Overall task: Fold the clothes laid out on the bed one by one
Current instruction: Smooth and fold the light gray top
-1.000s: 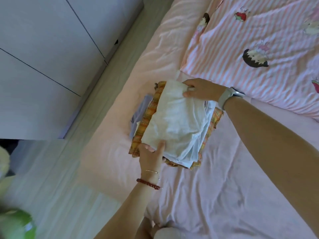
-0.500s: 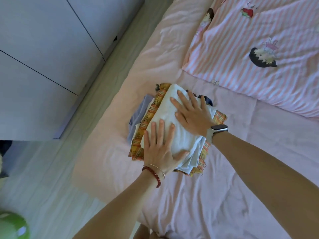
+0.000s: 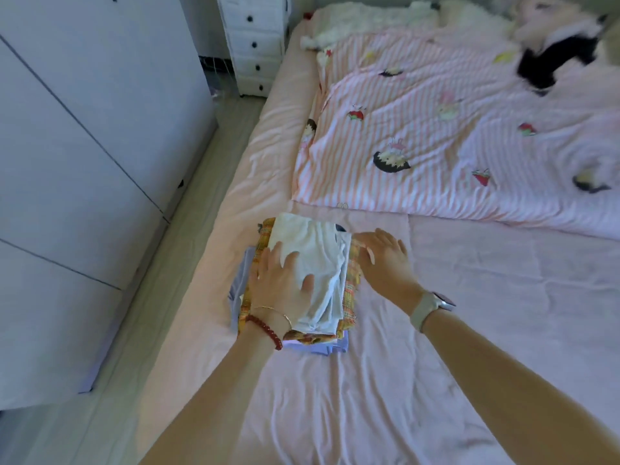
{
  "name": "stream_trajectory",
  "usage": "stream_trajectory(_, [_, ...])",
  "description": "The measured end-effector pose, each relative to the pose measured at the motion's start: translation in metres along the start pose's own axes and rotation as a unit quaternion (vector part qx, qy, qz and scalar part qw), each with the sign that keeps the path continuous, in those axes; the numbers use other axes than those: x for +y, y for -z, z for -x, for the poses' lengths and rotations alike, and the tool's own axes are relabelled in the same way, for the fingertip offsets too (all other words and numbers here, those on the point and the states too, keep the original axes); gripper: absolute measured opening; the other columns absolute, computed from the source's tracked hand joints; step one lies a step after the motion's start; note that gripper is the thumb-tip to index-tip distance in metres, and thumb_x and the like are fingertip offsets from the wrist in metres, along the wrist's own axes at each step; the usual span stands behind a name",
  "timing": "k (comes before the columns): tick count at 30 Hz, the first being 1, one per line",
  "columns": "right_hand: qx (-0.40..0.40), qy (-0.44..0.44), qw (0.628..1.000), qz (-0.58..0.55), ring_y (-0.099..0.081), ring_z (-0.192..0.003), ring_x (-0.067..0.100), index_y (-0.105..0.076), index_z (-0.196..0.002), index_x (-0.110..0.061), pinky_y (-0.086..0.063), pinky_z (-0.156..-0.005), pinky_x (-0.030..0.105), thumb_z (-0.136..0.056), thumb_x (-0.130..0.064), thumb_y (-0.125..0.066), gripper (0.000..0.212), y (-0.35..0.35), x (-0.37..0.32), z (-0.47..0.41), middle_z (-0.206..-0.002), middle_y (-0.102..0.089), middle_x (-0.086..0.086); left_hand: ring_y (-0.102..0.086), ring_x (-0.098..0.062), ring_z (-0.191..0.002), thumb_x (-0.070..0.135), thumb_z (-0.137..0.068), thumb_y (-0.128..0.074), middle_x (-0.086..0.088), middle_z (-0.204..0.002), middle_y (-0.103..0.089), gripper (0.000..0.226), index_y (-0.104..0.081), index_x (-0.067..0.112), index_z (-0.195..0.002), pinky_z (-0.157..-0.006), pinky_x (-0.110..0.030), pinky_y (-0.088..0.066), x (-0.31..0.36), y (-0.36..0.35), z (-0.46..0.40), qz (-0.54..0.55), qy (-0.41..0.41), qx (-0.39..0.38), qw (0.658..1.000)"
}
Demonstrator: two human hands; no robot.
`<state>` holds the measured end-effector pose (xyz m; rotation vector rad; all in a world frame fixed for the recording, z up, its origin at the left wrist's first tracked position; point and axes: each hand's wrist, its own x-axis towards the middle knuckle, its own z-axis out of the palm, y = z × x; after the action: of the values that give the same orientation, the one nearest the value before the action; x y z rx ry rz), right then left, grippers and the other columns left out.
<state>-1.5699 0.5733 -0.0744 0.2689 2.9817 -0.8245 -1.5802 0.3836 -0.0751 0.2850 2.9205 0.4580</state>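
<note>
A person is leaning over a bed (image 3: 369, 397) covered in a pale pink sheet, both bare forearms reaching forward from the near edge. The left hand (image 3: 280, 283), wearing a red bead bracelet (image 3: 265, 331) and a thin bangle, is lying flat on a stack of folded clothes (image 3: 302, 283), its fingers (image 3: 273, 258) straight and spread, pressing on the white garment (image 3: 315, 253) that is topping the stack. The right hand (image 3: 385, 260), with a pale watch (image 3: 427, 308) on its wrist, is lying open just beside the stack's right side, fingers straight and gripping nothing; whether it is touching the plaid edge is hard to tell.

The stack is sitting near the bed's left edge, roughly midway along it. Under the white piece a yellow plaid garment (image 3: 352, 286) is showing, and a lilac one (image 3: 241, 280) is peeking out below.

The clothes are looking soft, light and limp, likely to slump or slide if lifted by one layer; supporting the whole stack from beneath at both sides seems safest.

Farther away, a pink striped quilt (image 3: 436, 146) with cartoon prints is spreading across the bed. Beyond the far-left corner a white drawer unit (image 3: 256, 45) is standing beside a white wardrobe (image 3: 84, 146).
</note>
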Motion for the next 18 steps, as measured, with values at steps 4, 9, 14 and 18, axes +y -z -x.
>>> stream_trajectory(4, [0.079, -0.104, 0.991, -0.005, -0.045, -0.125, 0.026, -0.057, -0.126, -0.018, -0.028, -0.107, 0.043, -0.093, -0.017, -0.047, 0.034, 0.065, 0.025, 0.09, -0.128, -0.057, 0.006, -0.046, -0.026, -0.119, 0.032, -0.09, -0.048, -0.008, -0.127, -0.053, 0.038, -0.051, 0.013, -0.123, -0.093, -0.033, -0.03, 0.039, 0.045, 0.026, 0.021, -0.099, 0.057, 0.993])
stream_trajectory(9, [0.148, -0.193, 0.97, 0.007, -0.047, -0.123, 0.025, -0.055, -0.127, -0.018, -0.031, -0.105, 0.04, -0.094, -0.018, -0.047, 0.034, 0.145, 0.073, 0.215, -0.131, -0.056, 0.005, -0.054, -0.033, -0.108, 0.026, -0.09, -0.052, -0.013, -0.111, -0.06, 0.026, -0.058, 0.01, -0.109, -0.086, -0.039, -0.043, 0.124, 0.059, 0.08, 0.094, -0.184, 0.023, 0.978])
stream_trajectory(14, [0.195, -0.292, 0.936, 0.022, -0.042, -0.126, 0.022, -0.049, -0.132, -0.019, -0.028, -0.106, 0.039, -0.098, -0.021, -0.04, 0.036, 0.206, 0.145, 0.336, -0.136, -0.051, 0.0, -0.047, -0.029, -0.121, 0.027, -0.091, -0.054, -0.013, -0.13, -0.052, 0.043, -0.049, 0.008, -0.129, -0.096, -0.035, -0.037, 0.236, 0.028, 0.124, 0.06, -0.293, -0.016, 0.954])
stream_trajectory(18, [0.219, -0.358, 0.907, 0.019, -0.044, -0.125, 0.022, -0.047, -0.133, -0.022, -0.029, -0.104, 0.037, -0.098, -0.024, -0.038, 0.036, 0.227, 0.208, 0.409, -0.135, -0.051, -0.001, -0.044, -0.026, -0.124, 0.03, -0.092, -0.051, -0.009, -0.135, -0.048, 0.046, -0.045, 0.012, -0.134, -0.098, -0.032, -0.035, 0.316, -0.008, 0.159, 0.044, -0.335, -0.052, 0.94])
